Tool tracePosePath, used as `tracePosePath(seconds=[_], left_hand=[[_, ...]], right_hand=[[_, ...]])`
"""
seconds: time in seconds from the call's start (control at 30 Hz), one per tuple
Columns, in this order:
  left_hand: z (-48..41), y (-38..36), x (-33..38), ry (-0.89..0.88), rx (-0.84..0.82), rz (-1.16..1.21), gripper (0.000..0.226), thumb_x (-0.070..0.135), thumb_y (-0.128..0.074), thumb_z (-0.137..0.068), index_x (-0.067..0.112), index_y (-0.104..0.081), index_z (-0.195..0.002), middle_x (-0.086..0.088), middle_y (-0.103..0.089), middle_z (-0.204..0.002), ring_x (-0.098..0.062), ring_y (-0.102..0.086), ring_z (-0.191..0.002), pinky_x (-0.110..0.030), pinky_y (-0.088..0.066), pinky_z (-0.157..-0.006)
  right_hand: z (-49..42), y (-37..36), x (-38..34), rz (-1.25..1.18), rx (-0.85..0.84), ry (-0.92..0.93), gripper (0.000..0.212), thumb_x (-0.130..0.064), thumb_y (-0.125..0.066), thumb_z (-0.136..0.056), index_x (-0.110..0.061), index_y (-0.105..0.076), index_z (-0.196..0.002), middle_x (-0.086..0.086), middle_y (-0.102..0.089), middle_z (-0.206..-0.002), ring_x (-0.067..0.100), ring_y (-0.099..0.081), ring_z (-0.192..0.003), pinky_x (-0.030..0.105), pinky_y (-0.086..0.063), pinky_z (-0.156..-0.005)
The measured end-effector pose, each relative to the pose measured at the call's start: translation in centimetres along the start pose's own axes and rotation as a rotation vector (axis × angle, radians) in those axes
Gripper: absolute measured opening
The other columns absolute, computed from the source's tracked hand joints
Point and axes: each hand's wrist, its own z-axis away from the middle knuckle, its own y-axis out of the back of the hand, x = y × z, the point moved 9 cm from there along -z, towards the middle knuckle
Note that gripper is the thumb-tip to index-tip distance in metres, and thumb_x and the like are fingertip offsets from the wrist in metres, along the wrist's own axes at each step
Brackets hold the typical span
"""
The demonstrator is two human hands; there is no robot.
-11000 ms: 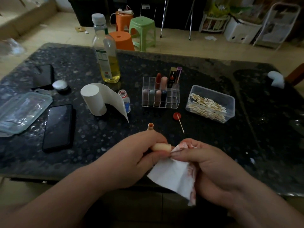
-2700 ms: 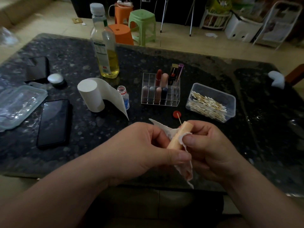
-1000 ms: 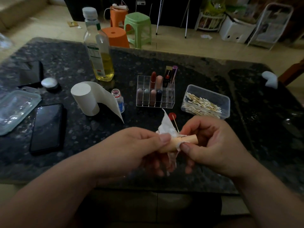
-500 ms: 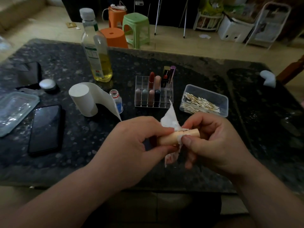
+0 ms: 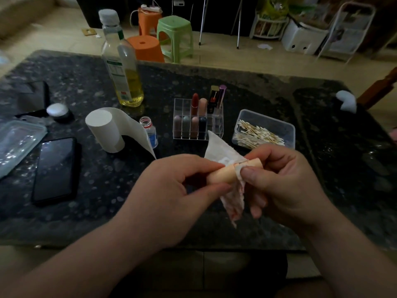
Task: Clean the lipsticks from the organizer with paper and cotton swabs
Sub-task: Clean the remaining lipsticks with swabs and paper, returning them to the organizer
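We see a peach-coloured cylindrical lipstick tube [image 5: 223, 177] held roughly level above the near part of the dark speckled stone desk [image 5: 103, 211], between both hands. The left hand [image 5: 171, 190] grips the tube's left end, its fingers [image 5: 199, 166] curled over the top and the thumb underneath. The right hand [image 5: 281, 186] pinches the right end through a crumpled white paper tissue with reddish stains [image 5: 218, 150], the thumb pressing the paper against the tube. 1 corner of the paper sticks up and the stained part hangs below. Behind the hands stands the clear acrylic compartment organizer [image 5: 217, 125] with 4 capped lipsticks in its front row. To its right sits a clear plastic box of cotton swabs [image 5: 289, 128], and to its left a white paper roll [image 5: 103, 130].
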Motion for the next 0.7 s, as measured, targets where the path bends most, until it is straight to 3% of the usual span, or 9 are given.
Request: tracePosePath(seconds=[0.07, 0.17, 0.27, 0.33, 0.4, 0.5, 0.6, 0.7], left_hand=[[0.2, 0.1, 1.0, -0.111, 0.075, -0.124, 0.030, 0.043, -0.070, -0.085, 0.031, -0.074, -0.112, 0.022, -0.071, -0.093, 0.003, -0.065, -0.088, -0.008, -0.049, -0.078], [0.4, 0.3, 0.6, -0.097, 0.088, -0.034, 0.029, 0.040, -0.075, -0.082, 0.032, -0.074, -0.110, 0.022, -0.071, -0.095, 0.002, -0.067, -0.091, -0.010, -0.052, -0.079], [0.1, -0.9, -1.4, 0.158, -0.099, 0.279, 0.022, 0.041, -0.076, -0.077, 0.036, -0.075, -0.099, 0.015, -0.075, -0.096, -0.006, -0.073, -0.089, -0.020, -0.058, -0.078], [0.6, -3.0, -2.8, 0.397, -0.318, 0.590, 0.023, 0.046, -0.072, -0.084, 0.029, -0.078, -0.099, 0.003, -0.077, -0.094, -0.015, -0.073, -0.087, -0.029, -0.058, -0.078], [1.2, -4.2, -3.1, 0.506, -0.437, 0.720, 0.030, 0.046, -0.067, -0.087, 0.023, -0.079, -0.100, -0.003, -0.075, -0.090, -0.022, -0.069, -0.084, -0.034, -0.057, -0.078], [0.8, -3.6, -2.9, 0.401, -0.406, 0.523, 0.020, 0.039, -0.067, -0.086, 0.031, -0.078, -0.101, 0.002, -0.077, -0.093, -0.014, -0.073, -0.084, -0.030, -0.060, -0.078], [0.4, -1.6, -1.8, 0.197, -0.160, 0.195, 0.019, 0.039, -0.078, -0.077, 0.038, -0.072, -0.096, 0.018, -0.074, -0.096, -0.004, -0.072, -0.089, -0.025, -0.060, -0.078], [0.6, -0.8, -0.2, 0.033, 0.017, -0.068, 0.019, 0.041, -0.078, -0.077, 0.039, -0.067, -0.092, 0.021, -0.067, -0.088, -0.003, -0.065, -0.086, -0.014, -0.051, -0.074]], right_hand=[[0.0, 0.1, 0.1, -0.033, 0.016, 0.003, 0.005, -0.016, -0.074, -0.072, -0.020, -0.075, -0.075, 0.006, -0.065, -0.055, 0.008, -0.052, -0.034, 0.022, -0.047, -0.037], [0.1, 0.0, -0.1, -0.046, -0.009, -0.001, 0.015, -0.022, -0.086, -0.070, -0.017, -0.075, -0.079, 0.007, -0.066, -0.058, 0.009, -0.055, -0.036, 0.024, -0.049, -0.038], [0.2, 0.1, -0.2, 0.032, -0.039, -0.022, 0.014, -0.018, -0.081, -0.074, -0.019, -0.073, -0.085, 0.004, -0.069, -0.062, 0.010, -0.060, -0.041, 0.026, -0.051, -0.041], [0.3, 0.1, -0.3, 0.108, -0.045, -0.034, 0.012, -0.016, -0.076, -0.073, -0.019, -0.071, -0.084, 0.006, -0.069, -0.063, 0.011, -0.063, -0.043, 0.026, -0.052, -0.040], [0.5, -0.2, -0.3, 0.184, -0.067, -0.039, 0.013, -0.016, -0.076, -0.071, -0.021, -0.072, -0.082, 0.010, -0.070, -0.066, 0.014, -0.064, -0.045, 0.025, -0.051, -0.040], [0.6, -0.4, -0.5, 0.239, -0.079, -0.047, 0.013, -0.016, -0.077, -0.071, -0.022, -0.072, -0.081, 0.013, -0.071, -0.068, 0.017, -0.065, -0.046, 0.024, -0.050, -0.039], [0.2, -0.1, -0.4, 0.241, -0.028, -0.052, 0.016, -0.008, -0.078, -0.074, -0.023, -0.072, -0.078, 0.013, -0.070, -0.066, 0.014, -0.063, -0.041, 0.021, -0.047, -0.036], [-0.1, 0.2, 0.3, 0.165, 0.056, -0.080, 0.014, -0.010, -0.075, -0.073, -0.024, -0.072, -0.074, 0.006, -0.066, -0.058, 0.010, -0.054, -0.033, 0.020, -0.042, -0.033]])
